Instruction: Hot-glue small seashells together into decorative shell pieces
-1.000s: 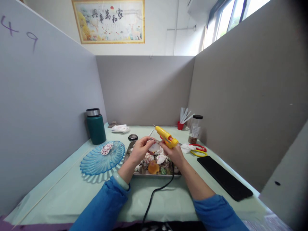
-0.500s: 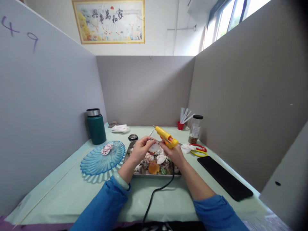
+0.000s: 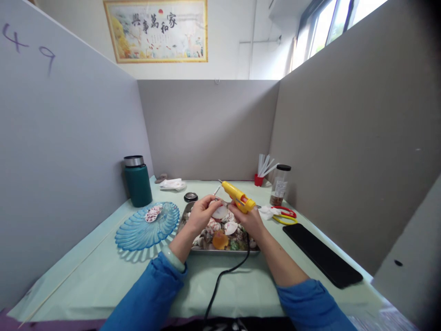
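My right hand [image 3: 251,220] is wrapped round a yellow glue gun [image 3: 238,195], its nozzle pointing up and to the left. A black cord runs from it down to the table's front edge. My left hand [image 3: 201,215] is closed with its fingertips on a pale, rounded seashell [image 3: 219,212]. A thin white stick [image 3: 216,190] pokes up beside the left fingertips; what holds it is hard to see. Both hands are above a metal tray [image 3: 220,252] full of shells, among them an orange shell [image 3: 220,240] and a white shell [image 3: 230,227].
At left are a blue glass plate [image 3: 129,236] bearing a speckled shell [image 3: 153,213], and a green bottle [image 3: 138,186]. To the right lie scissors [image 3: 287,216], a black phone [image 3: 322,255], a jar [image 3: 279,188] and a red cup [image 3: 258,180] of glue sticks. Partitions enclose the table.
The pale shell at my left fingertips has shifted and tilted very slightly. Both hands and the glue gun stay nearly in place.
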The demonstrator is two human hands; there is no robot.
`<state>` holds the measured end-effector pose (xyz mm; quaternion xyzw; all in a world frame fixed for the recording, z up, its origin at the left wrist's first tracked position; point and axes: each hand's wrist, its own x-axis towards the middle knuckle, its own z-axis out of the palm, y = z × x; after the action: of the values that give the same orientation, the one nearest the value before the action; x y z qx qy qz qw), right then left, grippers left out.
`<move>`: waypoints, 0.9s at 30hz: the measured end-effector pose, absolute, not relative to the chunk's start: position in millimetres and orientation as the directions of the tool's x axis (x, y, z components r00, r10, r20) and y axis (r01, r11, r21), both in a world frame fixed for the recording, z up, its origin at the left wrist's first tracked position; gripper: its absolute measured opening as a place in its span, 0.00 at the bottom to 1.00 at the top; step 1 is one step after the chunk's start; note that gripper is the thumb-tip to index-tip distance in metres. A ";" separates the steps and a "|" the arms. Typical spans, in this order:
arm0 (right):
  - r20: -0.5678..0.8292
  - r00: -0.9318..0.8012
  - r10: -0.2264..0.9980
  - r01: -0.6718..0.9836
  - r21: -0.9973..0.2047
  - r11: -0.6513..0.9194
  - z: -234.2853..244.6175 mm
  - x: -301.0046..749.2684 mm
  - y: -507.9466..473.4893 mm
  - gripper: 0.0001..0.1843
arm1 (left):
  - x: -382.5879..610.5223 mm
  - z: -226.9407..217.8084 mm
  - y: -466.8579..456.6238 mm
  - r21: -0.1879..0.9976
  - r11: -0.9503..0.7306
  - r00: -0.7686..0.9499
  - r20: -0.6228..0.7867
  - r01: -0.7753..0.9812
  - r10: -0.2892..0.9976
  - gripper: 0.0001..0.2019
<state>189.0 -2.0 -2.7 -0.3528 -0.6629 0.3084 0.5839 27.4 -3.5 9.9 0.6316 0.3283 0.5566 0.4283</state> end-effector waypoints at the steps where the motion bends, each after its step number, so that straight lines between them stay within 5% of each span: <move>1: 0.551 -0.068 0.832 0.107 -0.825 0.555 -2.2 188.9 -2.5 0.12 | 27.3 9.6 -3.5 0.907 -0.416 0.165 0.420 -0.063 0.892 0.12; 27: 0.567 -0.079 0.820 0.150 -0.806 0.572 -6.2 191.8 4.5 0.13 | 25.9 11.7 -4.2 0.940 -0.320 0.150 0.335 -0.118 0.930 0.16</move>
<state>191.8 4.5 -6.2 -0.3595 -0.6744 0.2911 0.5755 25.9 -4.2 11.7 0.5933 0.3421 0.5548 0.4724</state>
